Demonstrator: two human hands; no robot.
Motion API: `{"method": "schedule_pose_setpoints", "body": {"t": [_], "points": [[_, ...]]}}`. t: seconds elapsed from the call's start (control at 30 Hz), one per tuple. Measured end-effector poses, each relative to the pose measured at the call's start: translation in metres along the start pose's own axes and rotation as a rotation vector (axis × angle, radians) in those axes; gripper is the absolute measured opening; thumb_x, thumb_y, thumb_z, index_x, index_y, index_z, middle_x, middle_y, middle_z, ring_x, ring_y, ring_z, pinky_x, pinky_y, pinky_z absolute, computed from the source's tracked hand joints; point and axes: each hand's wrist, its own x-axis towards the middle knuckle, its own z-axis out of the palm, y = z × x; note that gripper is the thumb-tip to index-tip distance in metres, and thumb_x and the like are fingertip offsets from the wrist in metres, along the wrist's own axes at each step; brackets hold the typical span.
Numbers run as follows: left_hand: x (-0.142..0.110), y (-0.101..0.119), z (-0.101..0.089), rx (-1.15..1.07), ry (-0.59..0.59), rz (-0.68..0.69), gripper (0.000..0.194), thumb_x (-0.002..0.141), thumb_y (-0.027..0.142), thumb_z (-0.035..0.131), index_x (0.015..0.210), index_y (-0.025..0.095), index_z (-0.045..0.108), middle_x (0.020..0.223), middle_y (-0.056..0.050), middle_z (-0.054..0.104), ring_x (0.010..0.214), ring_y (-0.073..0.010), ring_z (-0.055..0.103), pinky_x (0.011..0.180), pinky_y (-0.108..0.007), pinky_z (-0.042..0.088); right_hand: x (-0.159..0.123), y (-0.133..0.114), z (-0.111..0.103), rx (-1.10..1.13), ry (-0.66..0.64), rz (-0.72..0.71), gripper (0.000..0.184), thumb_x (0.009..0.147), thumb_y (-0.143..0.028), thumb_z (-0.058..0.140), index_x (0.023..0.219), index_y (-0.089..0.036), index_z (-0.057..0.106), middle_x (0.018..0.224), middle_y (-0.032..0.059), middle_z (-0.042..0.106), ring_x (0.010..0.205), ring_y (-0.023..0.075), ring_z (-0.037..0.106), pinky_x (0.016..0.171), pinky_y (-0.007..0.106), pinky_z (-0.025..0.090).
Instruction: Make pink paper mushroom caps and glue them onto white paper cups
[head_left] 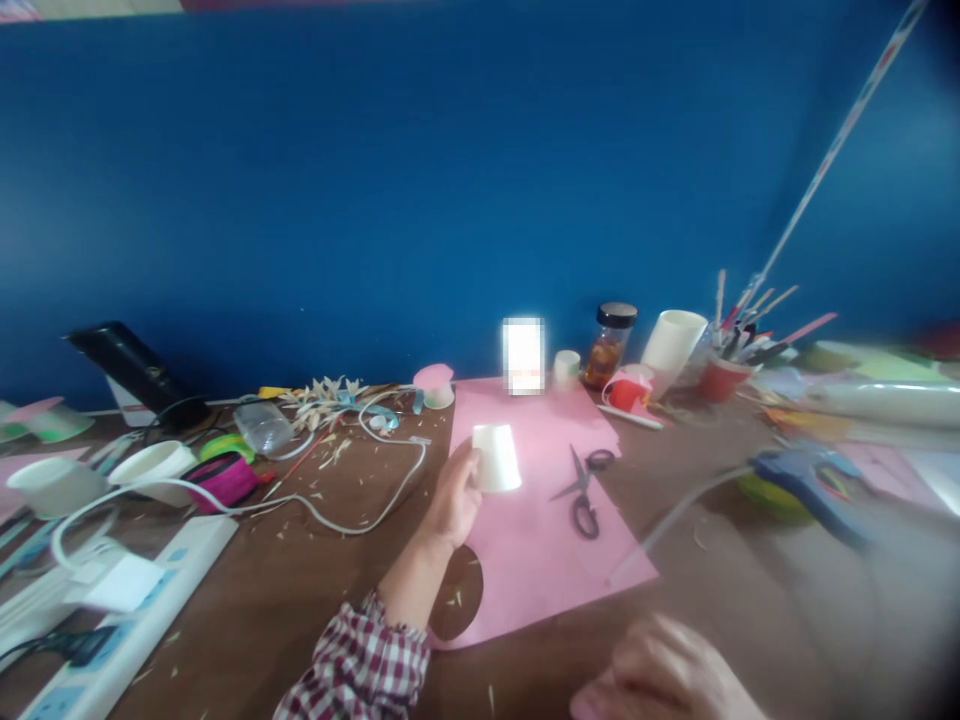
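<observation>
My left hand (457,500) is closed on a white paper cup (496,460), gripping its left side. The cup is upside down, its wider end low, above a sheet of pink paper (525,560). A round hole is cut from the paper's near left corner. Black-handled scissors (585,490) lie on the sheet with blades apart, right of the cup. Low at the right, my right hand (660,670) is above the brown table near the paper's front edge. Its fingers look curled but are blurred, and whether they hold anything is hidden.
A blue glue gun (814,490) lies at the right. Behind stand a lidded jar (609,345), a tall white cup (673,350) and a red cup of pens (724,378). A power strip (142,610) and white cable (330,520) occupy the left, with small shavings scattered around.
</observation>
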Motion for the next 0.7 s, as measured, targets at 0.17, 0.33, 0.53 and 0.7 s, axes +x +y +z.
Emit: {"method": "schedule_pose_setpoints", "body": {"t": [0.17, 0.33, 0.53, 0.7], "points": [[-0.006, -0.003, 0.004, -0.053, -0.071, -0.098, 0.027, 0.080, 0.041, 0.057, 0.095, 0.020, 0.065, 0.074, -0.001, 0.063, 0.066, -0.0145, 0.057, 0.062, -0.026, 0.044, 0.063, 0.036, -0.036, 0.049, 0.406, 0.364, 0.012, 0.083, -0.020, 0.053, 0.087, -0.025, 0.064, 0.075, 0.0017, 0.066, 0.063, 0.0156, 0.061, 0.057, 0.026, 0.049], [-0.011, -0.012, 0.004, 0.038, -0.075, -0.191, 0.044, 0.074, 0.056, 0.060, 0.097, 0.019, 0.067, 0.079, -0.008, 0.065, 0.070, -0.0198, 0.059, 0.064, -0.032, 0.046, 0.121, 0.078, -0.042, -0.009, 0.658, 0.583, 0.012, 0.082, -0.024, 0.053, 0.089, -0.021, 0.063, 0.083, 0.0030, 0.069, 0.059, 0.0151, 0.060, 0.060, 0.028, 0.050], [-0.014, -0.013, 0.009, 0.142, -0.140, -0.049, 0.047, 0.073, 0.047, 0.066, 0.110, 0.018, 0.064, 0.096, -0.011, 0.067, 0.082, -0.0219, 0.060, 0.067, -0.029, 0.044, 0.142, 0.075, -0.017, 0.056, 0.585, 0.468, 0.013, 0.084, -0.024, 0.054, 0.089, -0.021, 0.066, 0.087, 0.0024, 0.072, 0.071, 0.0168, 0.066, 0.070, 0.028, 0.053], [-0.012, -0.007, 0.013, 0.139, -0.101, 0.022, 0.055, 0.072, 0.037, 0.070, 0.123, 0.024, 0.054, 0.117, -0.009, 0.061, 0.107, -0.0245, 0.054, 0.085, -0.031, 0.042, 0.131, 0.068, -0.010, 0.153, 0.530, 0.371, 0.018, 0.087, -0.021, 0.050, 0.095, -0.022, 0.066, 0.096, 0.0037, 0.072, 0.088, 0.0183, 0.067, 0.078, 0.030, 0.053]]}}
